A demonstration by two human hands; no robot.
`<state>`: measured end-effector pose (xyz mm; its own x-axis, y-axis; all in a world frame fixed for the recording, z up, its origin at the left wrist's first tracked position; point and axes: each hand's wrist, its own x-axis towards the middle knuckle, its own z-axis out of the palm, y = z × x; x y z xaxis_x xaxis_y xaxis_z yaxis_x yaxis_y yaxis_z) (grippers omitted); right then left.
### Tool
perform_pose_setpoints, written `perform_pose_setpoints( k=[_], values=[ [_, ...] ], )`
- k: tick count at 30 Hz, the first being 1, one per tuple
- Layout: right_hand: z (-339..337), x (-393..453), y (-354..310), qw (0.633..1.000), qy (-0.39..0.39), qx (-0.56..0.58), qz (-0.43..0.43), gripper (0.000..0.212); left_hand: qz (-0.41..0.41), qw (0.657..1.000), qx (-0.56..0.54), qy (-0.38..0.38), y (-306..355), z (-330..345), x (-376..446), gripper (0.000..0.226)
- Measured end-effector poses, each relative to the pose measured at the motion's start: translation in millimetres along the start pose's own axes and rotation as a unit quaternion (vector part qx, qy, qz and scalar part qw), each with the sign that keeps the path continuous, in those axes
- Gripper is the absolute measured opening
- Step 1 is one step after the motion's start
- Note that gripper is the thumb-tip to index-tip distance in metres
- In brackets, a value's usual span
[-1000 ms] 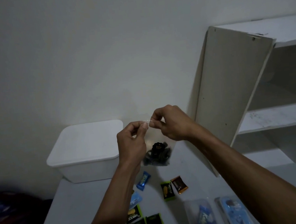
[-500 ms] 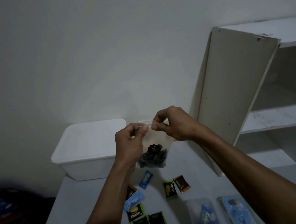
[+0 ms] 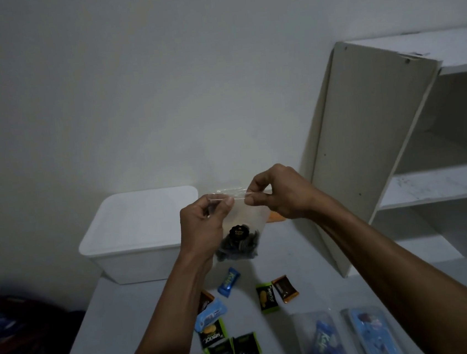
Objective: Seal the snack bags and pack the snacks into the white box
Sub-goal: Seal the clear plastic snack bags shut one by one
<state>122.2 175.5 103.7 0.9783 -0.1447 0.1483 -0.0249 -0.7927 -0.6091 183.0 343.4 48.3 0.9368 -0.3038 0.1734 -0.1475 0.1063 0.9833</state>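
A clear zip bag (image 3: 242,222) with dark wrapped snacks at its bottom hangs in the air above the table. My left hand (image 3: 203,226) pinches the left end of its top strip. My right hand (image 3: 280,192) pinches the same strip further right. The white box (image 3: 140,230) stands behind my left hand, its lid on. Loose wrapped snacks lie on the table below: a blue one (image 3: 228,281), a green one (image 3: 267,298), a brown one (image 3: 285,288) and several more by my left forearm.
Two clear bags with blue snacks (image 3: 323,340) (image 3: 373,335) lie at the front right of the white table (image 3: 308,270). A white shelf unit (image 3: 382,146) stands at the right. An orange object (image 3: 275,217) peeks out behind my right hand. Dark clutter (image 3: 12,330) sits left of the table.
My two hands have drawn apart along the bag's top strip, the left one shifting left and slightly down. The bag still hangs between them.
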Motion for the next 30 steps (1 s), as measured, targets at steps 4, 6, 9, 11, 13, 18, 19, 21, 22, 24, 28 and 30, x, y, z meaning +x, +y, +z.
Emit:
perform_pose_setpoints(
  k=[4, 6, 9, 11, 13, 18, 19, 21, 22, 24, 28, 30],
  values=[
    [6, 0, 2, 0.999, 0.032, -0.010, -0.005, 0.010, -0.010, 1.000, -0.003, 0.008, -2, 3, -2, 0.008],
    [6, -2, 5, 0.999, 0.034, 0.000, -0.007, 0.010, -0.010, 1.000, -0.004, 0.014, -2, 2, -1, 0.009],
    [3, -3, 9, 1.000, 0.023, 0.010, 0.009, 0.014, -0.011, 1.000, -0.011, 0.010, -1, 0, 2, 0.010],
    [3, -4, 8, 0.999, 0.033, 0.009, 0.007, 0.014, -0.016, 1.000, -0.013, 0.011, -2, 1, 1, 0.010],
    [4, -5, 9, 0.999, 0.038, 0.027, 0.012, 0.013, -0.028, 0.999, -0.022, 0.017, -2, 1, 1, 0.009],
    [3, -8, 18, 0.991, 0.029, 0.123, 0.043, 0.012, -0.045, 0.999, -0.025, 0.017, -3, -1, 2, 0.009],
    [4, -8, 19, 0.990, 0.035, 0.129, 0.044, 0.012, -0.048, 0.998, -0.027, 0.020, -2, 0, 2, 0.009],
    [6, -8, 20, 0.986, 0.035, 0.155, 0.055, 0.012, -0.052, 0.998, -0.032, 0.024, -1, 2, 2, 0.008],
    [6, -8, 21, 0.981, 0.028, 0.180, 0.064, 0.013, -0.054, 0.998, -0.037, 0.026, -1, 1, 2, 0.007],
    [3, -9, 23, 0.970, 0.018, 0.230, 0.080, 0.017, -0.062, 0.997, -0.046, 0.028, 0, 0, 3, 0.004],
    [6, -9, 24, 0.970, 0.050, 0.225, 0.081, 0.020, -0.075, 0.995, -0.059, 0.030, 1, 3, 3, 0.004],
    [8, -7, 26, 0.962, 0.062, 0.250, 0.089, 0.019, -0.078, 0.994, -0.071, 0.033, 2, 3, 3, 0.003]
  ],
)
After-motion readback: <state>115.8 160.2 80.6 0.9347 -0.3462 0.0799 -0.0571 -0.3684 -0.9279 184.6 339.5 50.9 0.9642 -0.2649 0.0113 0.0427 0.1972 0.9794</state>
